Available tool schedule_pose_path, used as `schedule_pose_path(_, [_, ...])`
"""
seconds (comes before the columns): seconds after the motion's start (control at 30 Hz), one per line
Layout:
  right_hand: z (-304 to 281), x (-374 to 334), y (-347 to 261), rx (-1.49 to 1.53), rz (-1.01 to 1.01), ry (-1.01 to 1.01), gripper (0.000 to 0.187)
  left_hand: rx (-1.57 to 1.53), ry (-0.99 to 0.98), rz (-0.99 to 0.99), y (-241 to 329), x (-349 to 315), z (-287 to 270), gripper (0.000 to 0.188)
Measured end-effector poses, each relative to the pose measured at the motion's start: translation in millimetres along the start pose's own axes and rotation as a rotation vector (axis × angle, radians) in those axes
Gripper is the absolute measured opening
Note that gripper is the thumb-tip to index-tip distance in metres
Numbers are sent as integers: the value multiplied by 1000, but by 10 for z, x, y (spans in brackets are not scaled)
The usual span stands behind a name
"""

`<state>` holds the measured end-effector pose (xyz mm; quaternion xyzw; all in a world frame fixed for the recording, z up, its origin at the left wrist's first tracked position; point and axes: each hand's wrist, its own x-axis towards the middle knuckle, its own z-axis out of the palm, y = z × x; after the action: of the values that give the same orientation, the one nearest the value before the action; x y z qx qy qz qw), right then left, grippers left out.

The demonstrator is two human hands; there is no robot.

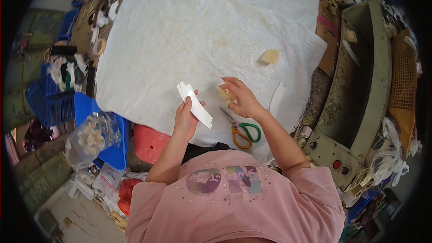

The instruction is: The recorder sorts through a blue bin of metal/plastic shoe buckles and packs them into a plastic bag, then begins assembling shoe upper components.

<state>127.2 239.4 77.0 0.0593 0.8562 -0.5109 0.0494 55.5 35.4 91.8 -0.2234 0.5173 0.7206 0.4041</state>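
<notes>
My left hand (184, 116) is closed round a few flat white strips (198, 108), thumb on top, held slanting above the white sheet. My right hand (244, 100) curves its fingers and thumb round a small cream-coloured piece (225, 93); its exact kind is unclear, and the hand partly hides it. Just below that hand lie scissors (243, 134) with one green and one orange handle, blades pointing up and left. To the right, a curved white strip (276, 99) rests on the sheet. Farther off sits another cream-coloured block (270, 56).
A stained white sheet (193, 31) covers the worktable. On the left, a clear plastic bag (92, 137) of pale pieces sits on a blue bin (116, 150), near a red stool-like object (150, 144). A long green metal trough (346, 94) borders the right side.
</notes>
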Motion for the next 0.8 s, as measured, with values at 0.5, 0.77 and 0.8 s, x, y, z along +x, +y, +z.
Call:
schedule_pose_path(0.5, [988,-73,-890,-51,157,66,31,-30,-388,1,186,-402,-498,46])
schedule_pose_path(0.77, [1188,47,-1030,206,189,271,28,-120,-511,-56,467,-363,-744,47])
schedule_pose_path(0.8, [1188,61,-1020,341,253,247,28,-131,-543,-70,494,-356,-757,46])
